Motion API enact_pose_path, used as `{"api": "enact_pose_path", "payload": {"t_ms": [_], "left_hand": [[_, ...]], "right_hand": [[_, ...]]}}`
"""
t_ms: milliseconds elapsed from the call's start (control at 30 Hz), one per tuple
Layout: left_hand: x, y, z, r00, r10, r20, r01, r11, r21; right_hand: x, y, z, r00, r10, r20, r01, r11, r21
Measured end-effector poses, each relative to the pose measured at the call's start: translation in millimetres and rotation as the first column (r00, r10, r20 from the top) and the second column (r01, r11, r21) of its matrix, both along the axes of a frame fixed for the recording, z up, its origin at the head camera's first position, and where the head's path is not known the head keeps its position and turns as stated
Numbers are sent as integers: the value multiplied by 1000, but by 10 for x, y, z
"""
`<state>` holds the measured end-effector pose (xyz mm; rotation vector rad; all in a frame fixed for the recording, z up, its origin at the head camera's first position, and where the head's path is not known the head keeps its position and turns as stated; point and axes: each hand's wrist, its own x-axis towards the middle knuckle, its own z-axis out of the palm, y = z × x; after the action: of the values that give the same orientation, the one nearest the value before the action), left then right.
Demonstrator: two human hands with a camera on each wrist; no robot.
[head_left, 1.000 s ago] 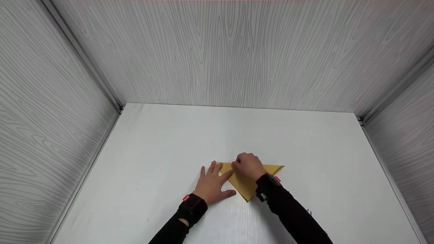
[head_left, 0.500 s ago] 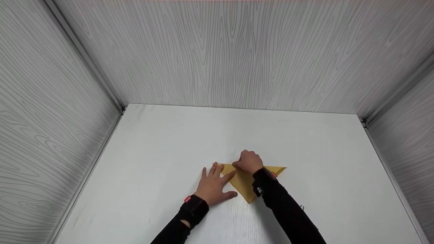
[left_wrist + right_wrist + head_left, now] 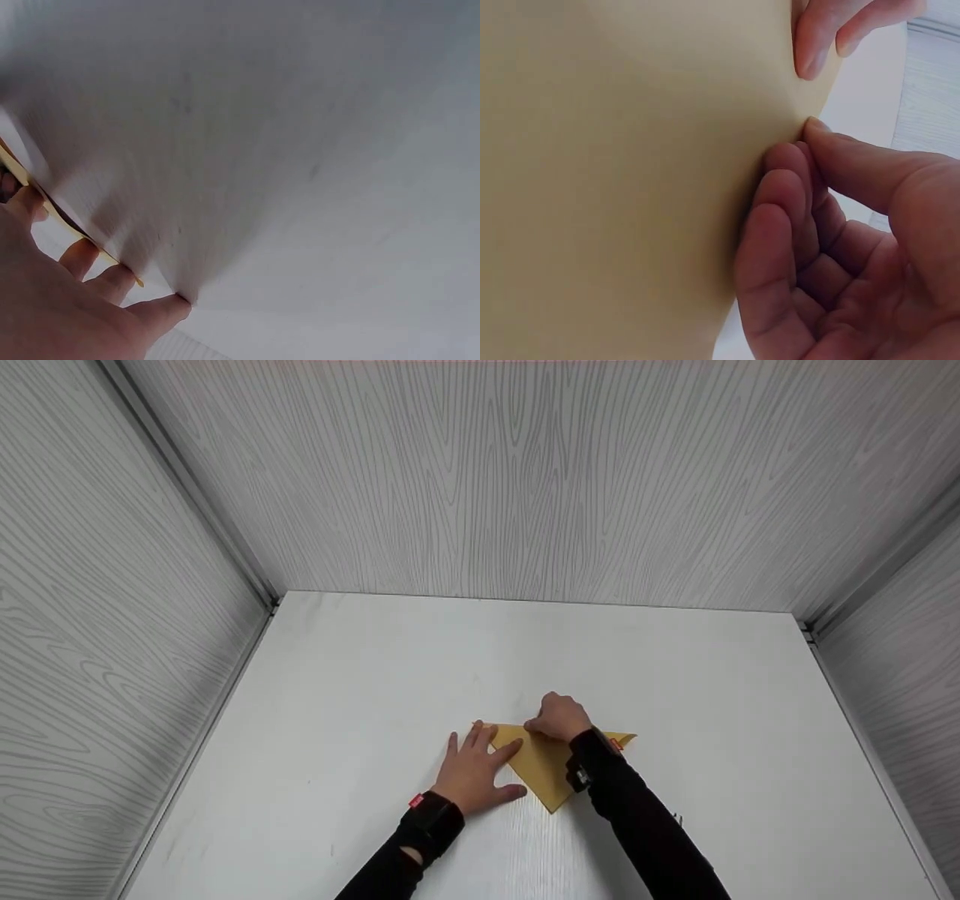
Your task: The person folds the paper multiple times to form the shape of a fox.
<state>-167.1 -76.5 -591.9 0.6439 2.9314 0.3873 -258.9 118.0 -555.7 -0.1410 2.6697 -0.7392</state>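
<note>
A sheet of yellow paper point(image 3: 544, 772), folded into a triangle, lies on the white table with its long edge at the far side and a point toward me. My left hand point(image 3: 472, 776) rests with spread fingers on its left corner; in the left wrist view, the fingertips point(image 3: 112, 281) press along the paper's edge. My right hand point(image 3: 561, 718) is at the middle of the long edge with its fingers curled. In the right wrist view, the thumb and index finger of the right hand point(image 3: 840, 247) pinch at that edge, beside the left fingertips.
The white table point(image 3: 360, 675) runs back to a grey wood-grain panel point(image 3: 495, 480). Similar panels stand at the left point(image 3: 97, 622) and right point(image 3: 915, 675). A small dark object point(image 3: 678, 819) shows beside the right sleeve.
My right hand has slid slightly left and then back right along the long edge of the paper. The left hand stays in place on the left corner.
</note>
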Motion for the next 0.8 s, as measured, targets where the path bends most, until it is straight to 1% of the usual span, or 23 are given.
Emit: {"api": "enact_pose_path", "payload": {"t_ms": [133, 267, 433, 600, 700, 800], "left_hand": [[-3, 0, -13, 1000, 5, -11, -5, 1000, -12], [-2, 5, -17, 1000, 14, -2, -14, 1000, -20], [2, -3, -7, 1000, 22, 13, -22, 1000, 7], [5, 2, -8, 1000, 17, 10, -17, 1000, 16], [2, 4, -18, 1000, 13, 11, -13, 1000, 15], [-1, 0, -19, 1000, 10, 20, -10, 1000, 25]], "right_hand": [[12, 133, 14, 1000, -2, 4, 2, 1000, 15], [25, 316, 13, 1000, -14, 3, 14, 999, 32], [50, 532, 6, 1000, -14, -8, 14, 999, 32], [75, 766, 10, 1000, -24, -5, 24, 999, 29], [86, 924, 28, 1000, -29, 7, 28, 999, 36], [91, 1088, 62, 999, -32, 37, 31, 998, 47]]}}
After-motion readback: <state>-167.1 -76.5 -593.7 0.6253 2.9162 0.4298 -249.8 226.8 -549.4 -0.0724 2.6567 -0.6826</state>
